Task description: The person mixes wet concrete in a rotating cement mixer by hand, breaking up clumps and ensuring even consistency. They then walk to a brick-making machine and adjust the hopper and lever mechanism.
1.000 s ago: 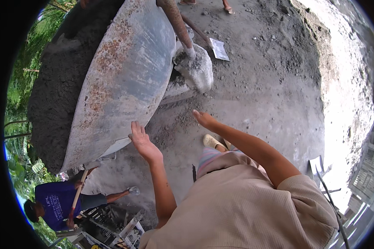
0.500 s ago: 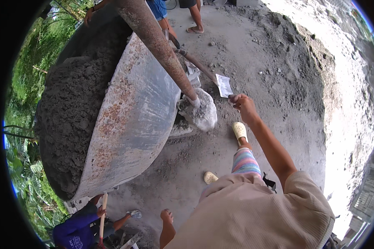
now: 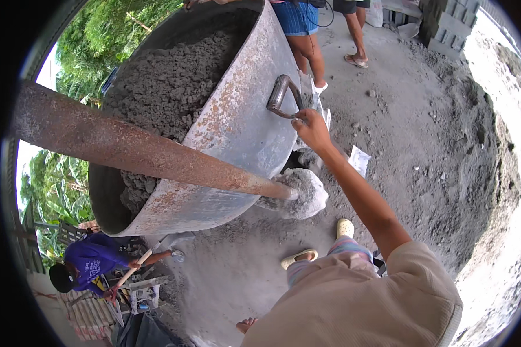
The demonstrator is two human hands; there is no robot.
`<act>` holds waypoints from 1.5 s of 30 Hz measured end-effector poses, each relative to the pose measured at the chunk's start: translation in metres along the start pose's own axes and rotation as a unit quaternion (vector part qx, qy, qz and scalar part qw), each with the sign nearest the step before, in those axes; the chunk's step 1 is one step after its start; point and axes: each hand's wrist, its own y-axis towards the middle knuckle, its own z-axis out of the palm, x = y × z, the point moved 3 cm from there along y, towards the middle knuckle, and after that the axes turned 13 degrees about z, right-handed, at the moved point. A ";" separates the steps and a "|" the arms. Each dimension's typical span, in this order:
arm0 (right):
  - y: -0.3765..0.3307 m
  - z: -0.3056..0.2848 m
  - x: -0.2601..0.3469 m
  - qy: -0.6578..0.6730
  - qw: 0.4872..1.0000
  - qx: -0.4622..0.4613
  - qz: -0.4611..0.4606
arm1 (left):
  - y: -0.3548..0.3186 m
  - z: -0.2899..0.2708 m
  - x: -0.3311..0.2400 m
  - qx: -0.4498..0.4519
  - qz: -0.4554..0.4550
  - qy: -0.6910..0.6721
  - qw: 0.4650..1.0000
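Observation:
My right hand is closed on the D-shaped metal grip of a shovel, which stands up beside a large, rust-marked metal drum. My hand and forearm hide most of the shovel's shaft and blade. Grey, crumbly concrete mix fills much of the drum. A thick rusty pipe slants across in front of it, ending in a lump of hardened concrete. Low down by my shirt, my left hand shows only in part; its fingers are loosely curled and nothing shows in them.
At lower left a person in a purple top holds a long-handled tool. Two other people stand beyond the drum. A white sheet lies on the ground by a grey sand heap. Grey blocks are stacked far right.
My right hand has moved up and left, from near the white sheet to the shovel grip beside the drum. My left hand has dropped lower. The view has turned, showing more of the people.

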 end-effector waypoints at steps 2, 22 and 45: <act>0.021 0.005 0.040 -0.193 0.968 -0.117 -0.106 | -0.029 0.004 0.017 -0.011 -0.003 0.016 1.000; 0.050 -0.032 0.047 -0.295 0.787 -0.093 -0.534 | -0.088 0.069 0.070 0.017 0.024 0.089 0.996; -0.325 -0.103 0.066 -0.623 0.662 0.209 -0.360 | 0.017 -0.003 0.324 0.123 -0.080 -0.150 0.978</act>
